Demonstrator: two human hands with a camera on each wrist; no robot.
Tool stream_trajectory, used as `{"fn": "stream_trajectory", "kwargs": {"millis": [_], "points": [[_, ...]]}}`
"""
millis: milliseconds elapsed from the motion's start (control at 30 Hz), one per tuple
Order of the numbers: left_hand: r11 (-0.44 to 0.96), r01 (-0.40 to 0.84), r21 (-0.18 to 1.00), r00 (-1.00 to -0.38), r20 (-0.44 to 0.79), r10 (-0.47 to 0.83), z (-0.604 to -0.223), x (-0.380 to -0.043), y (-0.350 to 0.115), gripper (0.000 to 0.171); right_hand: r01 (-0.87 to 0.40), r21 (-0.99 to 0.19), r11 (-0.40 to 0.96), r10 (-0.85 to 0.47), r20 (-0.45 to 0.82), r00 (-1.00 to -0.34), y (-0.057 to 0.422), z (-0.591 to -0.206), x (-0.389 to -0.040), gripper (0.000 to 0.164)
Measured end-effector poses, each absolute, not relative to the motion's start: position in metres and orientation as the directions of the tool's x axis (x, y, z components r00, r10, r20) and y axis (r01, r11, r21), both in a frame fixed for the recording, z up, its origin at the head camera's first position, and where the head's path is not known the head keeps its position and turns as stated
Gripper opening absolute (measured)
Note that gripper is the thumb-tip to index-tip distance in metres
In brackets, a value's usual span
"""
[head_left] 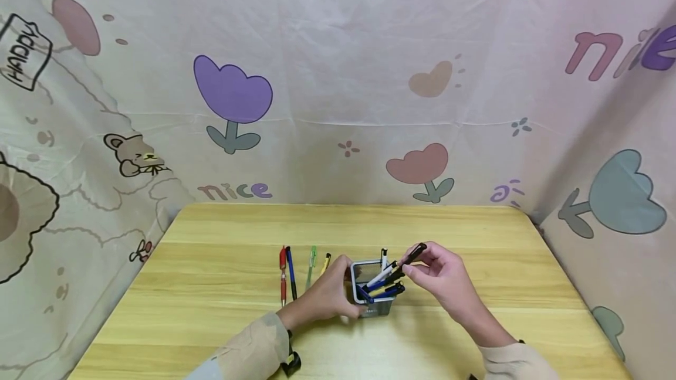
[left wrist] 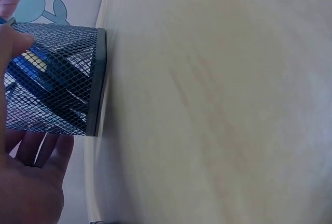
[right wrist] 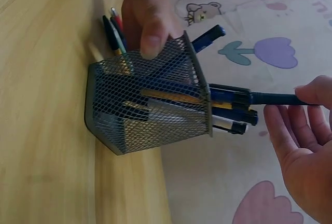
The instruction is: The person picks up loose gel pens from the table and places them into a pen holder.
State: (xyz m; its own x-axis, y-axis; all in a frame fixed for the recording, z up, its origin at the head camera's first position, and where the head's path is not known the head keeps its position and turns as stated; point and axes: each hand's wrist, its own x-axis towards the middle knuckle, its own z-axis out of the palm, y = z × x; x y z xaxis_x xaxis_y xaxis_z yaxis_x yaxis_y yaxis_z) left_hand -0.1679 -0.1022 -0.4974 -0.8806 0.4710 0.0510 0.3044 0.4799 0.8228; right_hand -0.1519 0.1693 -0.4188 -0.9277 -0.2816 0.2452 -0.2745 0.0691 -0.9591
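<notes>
A dark wire-mesh pen holder (head_left: 376,309) stands on the wooden table, with several blue, white, yellow and black pens in it. My left hand (head_left: 328,295) grips it from the left, its thumb on the near side and its fingers round the far side, as the left wrist view shows. On the other side, my right hand (head_left: 443,271) pinches a black pen (right wrist: 277,99) between thumb and fingers above the rim. That pen slants, its lower end at the tops of the pens in the holder. Their lower parts show through the mesh (left wrist: 57,79).
Left of the holder, a red pen (head_left: 283,277), a blue pen (head_left: 291,271), a green pen (head_left: 311,265) and a yellow pen (head_left: 324,264) lie on the table (head_left: 222,286). A printed cloth (head_left: 327,75) hangs behind the table and along its sides.
</notes>
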Motion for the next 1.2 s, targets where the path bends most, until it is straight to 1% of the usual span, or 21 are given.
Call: {"fn": "stream_trajectory", "kwargs": {"millis": [133, 267, 533, 633, 800, 867, 1033, 1200], "points": [[0.475, 0.294, 0.830, -0.882, 0.045, 0.469, -0.497, -0.168, -0.102, 0.064, -0.272, -0.953, 0.134, -0.277, 0.227, -0.933, 0.165, -0.420, -0.154, 0.019], [0.467, 0.288, 0.836, -0.881, 0.040, 0.472, -0.497, -0.168, -0.102, 0.063, -0.302, -0.931, 0.206, -0.268, 0.243, -0.932, 0.164, -0.419, -0.153, 0.019], [0.482, 0.297, 0.824, -0.883, 0.045, 0.467, -0.497, -0.167, -0.102, 0.062, -0.351, -0.908, 0.231, -0.255, 0.292, -0.922, 0.170, -0.420, -0.154, 0.022], [0.487, 0.296, 0.822, -0.885, 0.044, 0.464, -0.496, -0.168, -0.102, 0.063, -0.332, -0.913, 0.236, -0.236, 0.278, -0.931, 0.172, -0.419, -0.153, 0.021], [0.483, 0.290, 0.826, -0.883, 0.036, 0.469, -0.496, -0.168, -0.101, 0.064, -0.262, -0.928, 0.264, -0.197, 0.214, -0.957, 0.177, -0.423, -0.154, 0.020], [0.486, 0.287, 0.825, -0.884, 0.032, 0.467, -0.495, -0.168, -0.101, 0.064, -0.243, -0.928, 0.281, -0.210, 0.187, -0.960, 0.179, -0.427, -0.156, 0.024], [0.487, 0.282, 0.826, -0.882, 0.023, 0.471, -0.495, -0.168, -0.101, 0.064, -0.236, -0.913, 0.333, -0.301, 0.134, -0.944, 0.183, -0.440, -0.163, 0.046], [0.496, 0.289, 0.819, -0.877, 0.019, 0.480, -0.494, -0.168, -0.102, 0.064, -0.302, -0.868, 0.393, -0.437, 0.112, -0.892, 0.185, -0.452, -0.165, 0.064]]}}
